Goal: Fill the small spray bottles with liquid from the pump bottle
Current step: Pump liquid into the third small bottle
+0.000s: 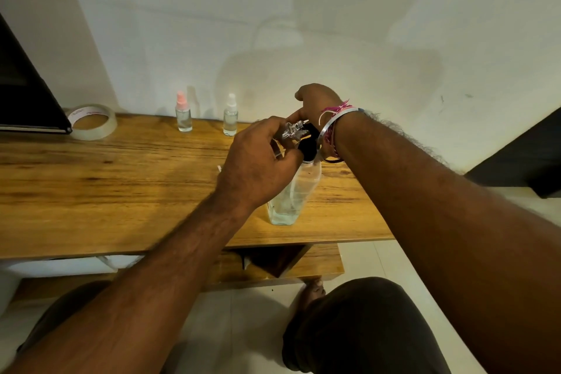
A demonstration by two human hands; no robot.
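A clear pump bottle (296, 191) with a black pump head (309, 147) stands near the front edge of the wooden table (121, 179). My left hand (261, 167) pinches a small clear spray bottle (292, 130), held tilted at the pump's spout. My right hand (317, 103) curls down over the pump head from above, its fingers hidden behind the hand. Two more small spray bottles stand upright at the back of the table, one with a pink cap (183, 114) and one with a white cap (230, 115); both hold clear liquid.
A roll of clear tape (92, 121) lies at the back left beside a black flat object (27, 94). A white wall runs close behind the table. Below the top is a lower shelf (321, 261). My knees and a foot show above the tiled floor.
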